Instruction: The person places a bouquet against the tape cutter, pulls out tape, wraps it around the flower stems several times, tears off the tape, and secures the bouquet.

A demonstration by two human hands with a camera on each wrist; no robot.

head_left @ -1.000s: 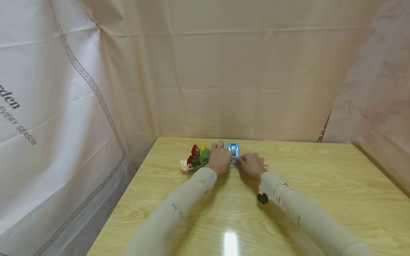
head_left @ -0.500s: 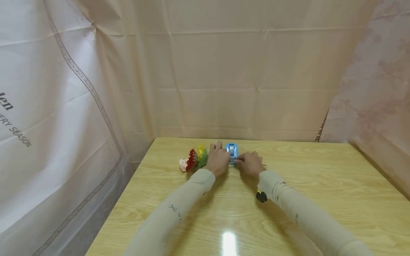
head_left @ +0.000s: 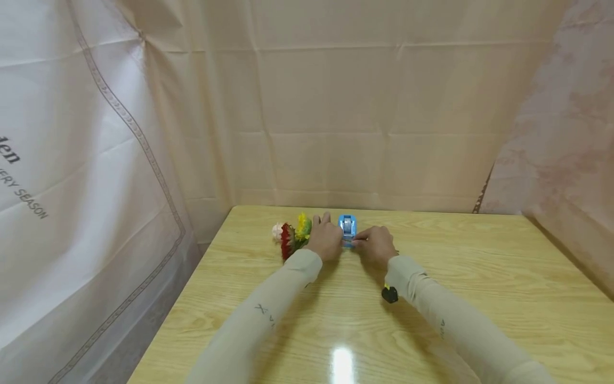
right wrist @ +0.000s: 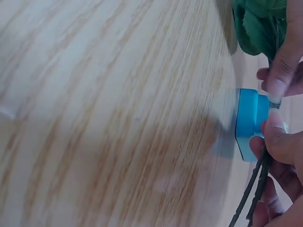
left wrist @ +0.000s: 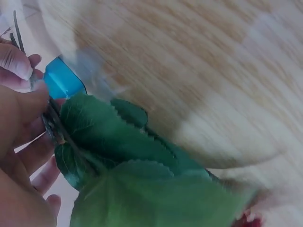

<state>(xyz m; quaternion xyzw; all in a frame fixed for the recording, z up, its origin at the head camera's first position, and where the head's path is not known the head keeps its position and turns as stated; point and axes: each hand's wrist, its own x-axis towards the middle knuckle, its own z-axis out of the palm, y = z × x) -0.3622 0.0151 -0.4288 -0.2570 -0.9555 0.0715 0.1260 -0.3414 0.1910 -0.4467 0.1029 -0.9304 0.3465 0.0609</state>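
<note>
A bunch of artificial flowers, with a red flower (head_left: 287, 242), a yellow flower (head_left: 303, 226) and a pale pink flower (head_left: 276, 231), points left near the table's far side. My left hand (head_left: 326, 241) grips the stems just below the green leaves (left wrist: 118, 137). Close beside it, my right hand (head_left: 376, 246) pinches the same stems (right wrist: 258, 187) between thumb and fingers, their bare ends sticking out past it. A greyish band (right wrist: 274, 104) shows on the stems between the two thumbs. Right behind the hands stands a blue tape dispenser (head_left: 347, 224).
The wooden table (head_left: 307, 330) reaches a beige curtain (head_left: 326, 133) at its far edge. White printed cloth (head_left: 86, 186) hangs at the left, and a pinkish cloth (head_left: 566, 154) at the right. A small black object (head_left: 389, 294) shows under the right sleeve.
The bunch has turned about its stems: the pink flower has moved from the near side to the far side, and the red one has come nearer. Both hands stay almost in place.
</note>
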